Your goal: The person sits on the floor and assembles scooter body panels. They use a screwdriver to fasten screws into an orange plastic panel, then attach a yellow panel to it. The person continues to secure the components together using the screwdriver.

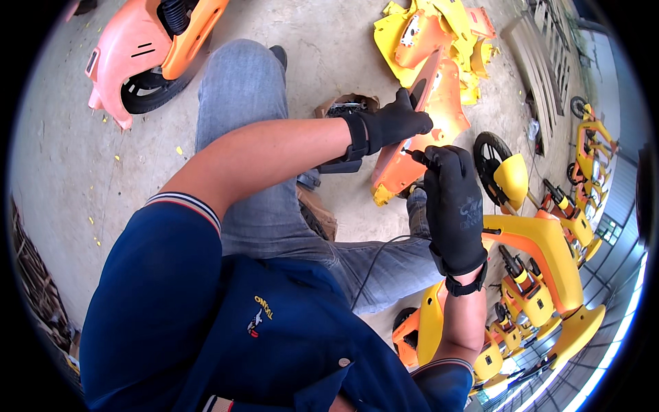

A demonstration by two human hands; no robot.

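An orange plastic body panel (445,103) stands tilted between my knees, its edge toward me. Black-gloved, my left hand (397,125) grips the near edge of this panel, fingers closed over it. Below it, my right hand (454,206), also gloved in black, is closed round the dark handle of a small screwdriver (417,156). The screwdriver's thin tip points at the panel's face, close to a small pale spot; whether it touches there I cannot tell. A thin black cable (374,264) runs from near my right wrist across my thigh.
An open cardboard box (348,103) of small dark parts sits beside the panel. Yellow and orange panels (439,41) lie heaped beyond. An orange motorbike (147,55) stands at upper left; several yellow motorbikes (542,261) line the right. Wooden slats (539,75) lie at upper right.
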